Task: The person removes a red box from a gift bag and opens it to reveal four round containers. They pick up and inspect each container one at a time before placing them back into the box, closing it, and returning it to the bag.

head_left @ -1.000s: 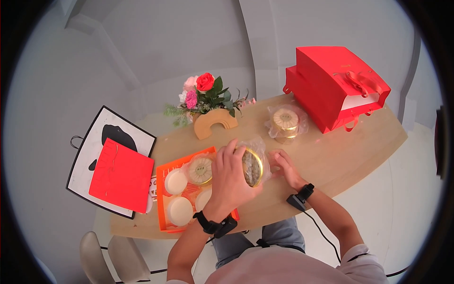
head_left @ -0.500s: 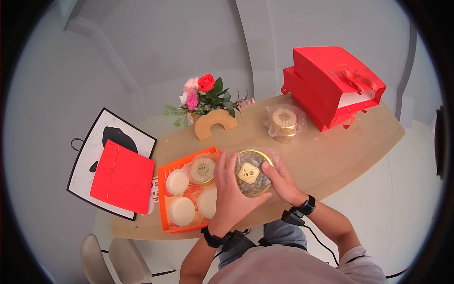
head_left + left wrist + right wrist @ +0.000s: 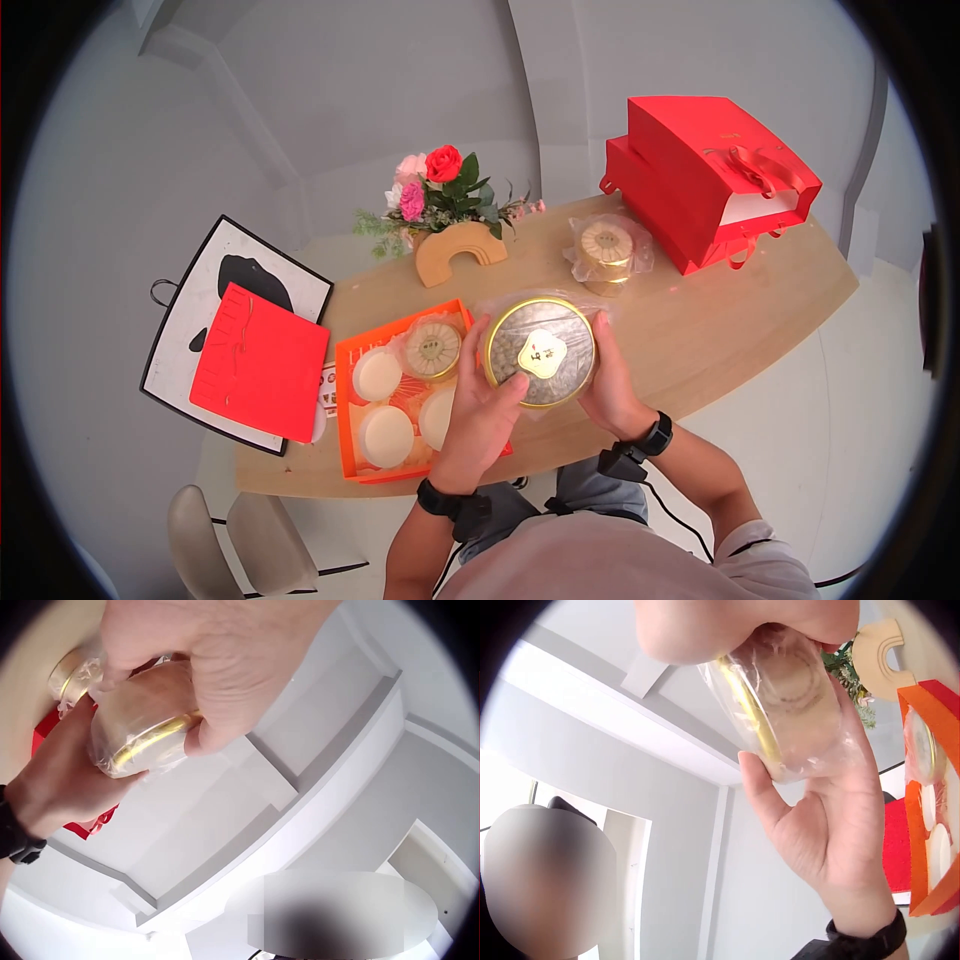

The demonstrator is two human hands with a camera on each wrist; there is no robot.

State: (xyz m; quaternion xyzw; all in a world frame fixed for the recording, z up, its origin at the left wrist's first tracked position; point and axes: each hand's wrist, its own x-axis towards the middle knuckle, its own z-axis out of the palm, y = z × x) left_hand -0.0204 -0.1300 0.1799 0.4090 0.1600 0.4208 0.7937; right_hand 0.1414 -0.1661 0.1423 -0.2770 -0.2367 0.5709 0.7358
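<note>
1. Gripping wrapped tin between left hand and right hand, fingers curved round opposite sides.
2. Held above table, broad labelled face turned up, left thumb upon it.
3. Just leftward, nearer left hand: orange tray with pale round pieces and second wrapped tin.
4. Farther off, beyond right hand: stacked packages beside red bags.

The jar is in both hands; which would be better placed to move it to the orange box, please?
Left, probably: the left hand holds the jar nearer the box than the right hand does.
</note>
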